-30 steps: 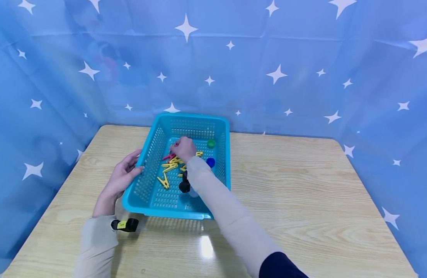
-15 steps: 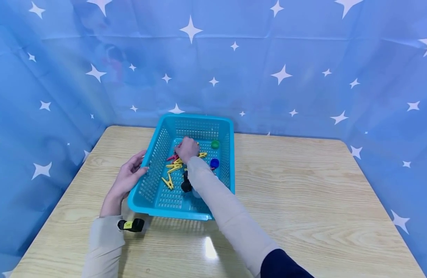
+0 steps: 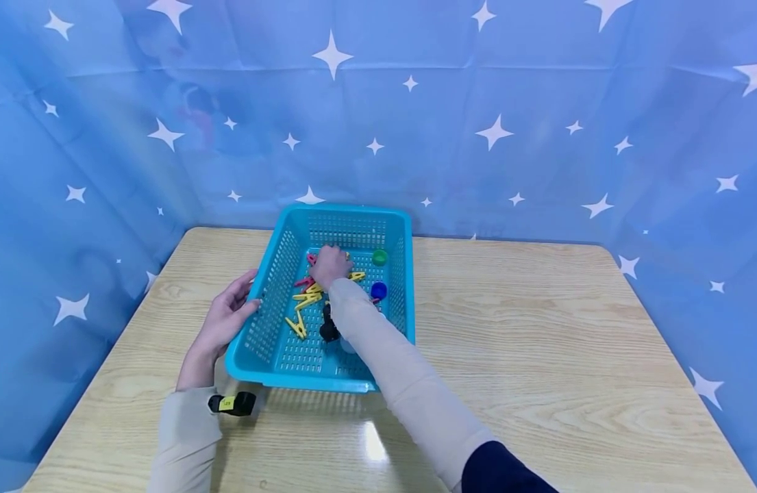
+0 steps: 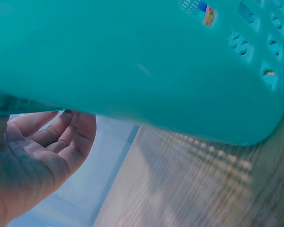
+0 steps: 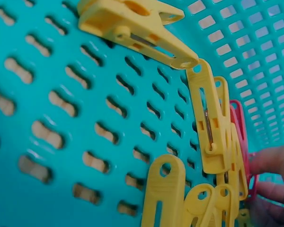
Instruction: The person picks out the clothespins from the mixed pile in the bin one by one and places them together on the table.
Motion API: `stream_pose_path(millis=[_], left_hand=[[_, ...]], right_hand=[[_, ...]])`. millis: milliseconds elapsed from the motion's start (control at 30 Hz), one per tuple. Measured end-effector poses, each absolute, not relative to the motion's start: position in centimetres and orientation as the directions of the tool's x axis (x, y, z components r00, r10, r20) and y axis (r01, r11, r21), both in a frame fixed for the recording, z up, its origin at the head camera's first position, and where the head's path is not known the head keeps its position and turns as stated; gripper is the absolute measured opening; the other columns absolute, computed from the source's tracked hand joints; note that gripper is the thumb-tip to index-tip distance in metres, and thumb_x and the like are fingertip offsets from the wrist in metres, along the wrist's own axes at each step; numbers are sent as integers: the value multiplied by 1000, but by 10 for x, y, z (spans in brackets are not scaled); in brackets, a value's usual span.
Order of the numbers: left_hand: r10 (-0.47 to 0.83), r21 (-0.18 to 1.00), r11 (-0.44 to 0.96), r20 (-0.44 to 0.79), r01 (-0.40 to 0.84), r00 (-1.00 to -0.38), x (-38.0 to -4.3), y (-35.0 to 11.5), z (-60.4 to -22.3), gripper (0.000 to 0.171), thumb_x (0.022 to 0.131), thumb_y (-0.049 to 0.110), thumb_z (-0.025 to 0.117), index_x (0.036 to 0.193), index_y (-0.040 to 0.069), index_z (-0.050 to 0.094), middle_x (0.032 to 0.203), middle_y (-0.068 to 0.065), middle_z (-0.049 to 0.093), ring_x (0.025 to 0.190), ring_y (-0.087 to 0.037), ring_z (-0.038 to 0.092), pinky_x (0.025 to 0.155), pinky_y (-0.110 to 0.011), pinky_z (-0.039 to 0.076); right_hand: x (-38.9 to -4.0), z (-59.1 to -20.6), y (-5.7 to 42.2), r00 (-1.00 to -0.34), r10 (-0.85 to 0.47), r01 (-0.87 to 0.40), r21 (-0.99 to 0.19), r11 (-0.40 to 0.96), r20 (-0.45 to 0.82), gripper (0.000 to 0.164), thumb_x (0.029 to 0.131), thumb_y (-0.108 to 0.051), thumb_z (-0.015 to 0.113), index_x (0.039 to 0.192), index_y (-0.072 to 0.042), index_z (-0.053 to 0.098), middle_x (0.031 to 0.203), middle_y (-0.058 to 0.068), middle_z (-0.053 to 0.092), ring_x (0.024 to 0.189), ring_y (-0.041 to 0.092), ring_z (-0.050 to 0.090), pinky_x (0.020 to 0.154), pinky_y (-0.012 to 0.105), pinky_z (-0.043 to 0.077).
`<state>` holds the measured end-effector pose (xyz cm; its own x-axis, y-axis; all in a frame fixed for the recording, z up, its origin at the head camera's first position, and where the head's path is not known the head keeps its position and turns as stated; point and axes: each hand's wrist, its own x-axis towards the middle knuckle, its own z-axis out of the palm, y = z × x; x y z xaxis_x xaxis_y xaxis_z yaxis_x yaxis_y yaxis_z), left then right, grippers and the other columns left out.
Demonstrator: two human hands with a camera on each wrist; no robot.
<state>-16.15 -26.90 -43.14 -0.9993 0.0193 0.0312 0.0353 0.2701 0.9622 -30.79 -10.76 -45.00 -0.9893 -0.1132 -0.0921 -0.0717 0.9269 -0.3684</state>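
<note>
In the head view a turquoise plastic basket [image 3: 292, 381] stands on the table. My left hand [image 3: 220, 318] holds its left rim, thumb at the rim and fingers outside; the left wrist view shows those fingers [image 4: 85, 130] curled under the edge. Reaching inside, my right hand [image 3: 331, 266] has its fingertips among clothespins. In the right wrist view its fingers [image 5: 274, 161] pinch a red clothespin [image 5: 240, 125] at the far end of a row of yellow clothespins [image 5: 209, 127]. Another yellow clothespin [image 3: 296, 324] lies nearer the basket's front. My right forearm hides part of the contents.
A green cap-like piece [image 3: 380, 257] and a dark blue one [image 3: 379, 290] lie along the basket's right side. Something pale and translucent [image 3: 347, 344] peeks out under the right forearm. The wooden table [image 3: 526, 342] extends right, with a starry blue curtain [image 3: 427, 137] behind.
My right hand has shifted slightly within the basket, staying at the red clothespins. The left hand keeps its hold on the rim. The whole head view has shifted slightly.
</note>
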Motion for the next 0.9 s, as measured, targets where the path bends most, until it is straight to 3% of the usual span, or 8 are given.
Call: stream_pose_path(millis=[200, 433, 667, 900], left_hand=[[16, 968, 250, 16, 20, -1000, -161, -268, -432, 57, 97, 6, 46, 149, 9, 24, 136, -23, 42, 117, -36, 47, 79, -30, 51], [10, 967, 253, 15, 17, -1000, -161, -267, -432, 57, 97, 6, 46, 149, 9, 24, 136, -23, 42, 117, -37, 47, 78, -29, 50], [-3, 965, 262, 3, 2, -1000, -161, -266, -431, 57, 97, 8, 46, 149, 10, 24, 137, -22, 42, 118, -36, 47, 78, -27, 50], [-7, 962, 273, -3, -5, -1000, -159, -267, -430, 58, 97, 8, 46, 149, 9, 23, 138, -23, 41, 118, -37, 46, 79, -27, 49]], right_hand=[[-310, -448, -100, -980, -179, -131, -391, 911, -87, 19, 84, -30, 69, 80, -13, 64, 98, 5, 60, 88, 23, 58, 83, 45, 48], [-312, -434, -87, -967, -252, -188, -555, 810, -40, 28, 85, -19, 69, 66, -9, 51, 103, 10, 53, 70, 18, 48, 64, 31, 45], [-311, -407, -70, -963, -263, -239, -632, 738, 57, 11, 86, -14, 66, 83, -5, 61, 100, 9, 52, 76, 18, 45, 63, 27, 41], [-304, -377, -52, -953, -293, -257, -710, 655, 75, 18, 87, -13, 66, 102, -2, 66, 99, 8, 58, 76, 20, 54, 65, 29, 48]])
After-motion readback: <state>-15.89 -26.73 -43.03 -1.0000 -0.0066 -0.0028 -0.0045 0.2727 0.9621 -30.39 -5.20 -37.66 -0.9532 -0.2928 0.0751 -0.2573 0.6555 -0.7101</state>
